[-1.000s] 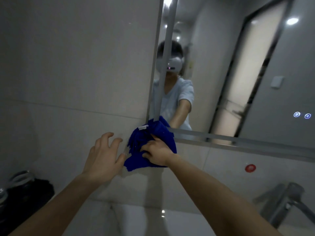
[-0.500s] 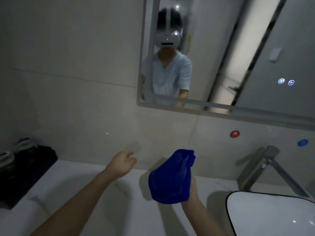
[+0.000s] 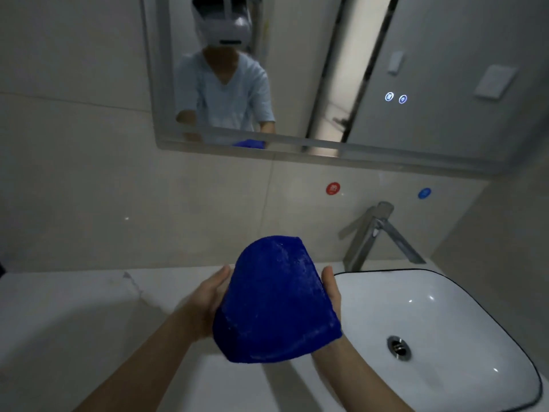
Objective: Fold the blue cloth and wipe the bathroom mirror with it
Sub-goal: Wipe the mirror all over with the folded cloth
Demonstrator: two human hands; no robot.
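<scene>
Blue fluffy cloth (image 3: 276, 301), surely light and limp, lies bunched above our fingers; left hand (image 3: 208, 295) and right hand (image 3: 331, 289) grasp its sides. Better we pinch the corners.

No text readable; red sticker (image 3: 333, 188) and blue sticker (image 3: 424, 193) marks blurred

- Pale tiled wall (image 3: 74, 188), dim light.
- White counter (image 3: 59, 316) below.
- White basin (image 3: 445, 316) right, steel faucet (image 3: 371, 236) behind it.
- Red sticker (image 3: 333, 188), blue sticker (image 3: 424, 193) on the wall.
</scene>
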